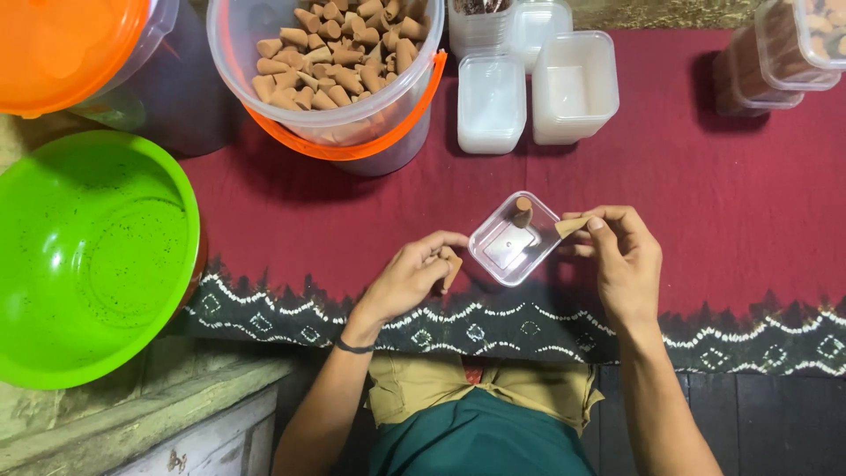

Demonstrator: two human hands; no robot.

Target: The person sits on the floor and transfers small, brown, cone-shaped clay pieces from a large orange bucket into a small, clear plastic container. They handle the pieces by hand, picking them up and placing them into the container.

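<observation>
Here, the right hand (624, 256) is pinching a tan incense cone (571, 226) between thumb and forefinger, just at the right rim of a small clear square plastic container (493, 256). The cone is lying nearly level, its long axis running left to right with a slight tilt; the part showing is sticking out leftward from the fingertips toward the container, while the rest is hidden inside the pinch, so which end is the tip cannot be told. The left hand (412, 275) is curling closed around another brown cone (452, 267), which is jutting from the fingers on the side facing the container, its axis slanting from upper right to lower left, just beside the container's left corner. A third cone (523, 211) is standing upright inside the container, at its far corner. The container is resting on a dark red cloth (705, 194) with a black-and-white patterned border. Beyond it, a clear bucket (335, 123) with an orange handle is holding a heap of cones, and stacks of empty clear containers (546, 88) are sitting beside it. A green basin (88, 264) is lying well off to the left.
</observation>
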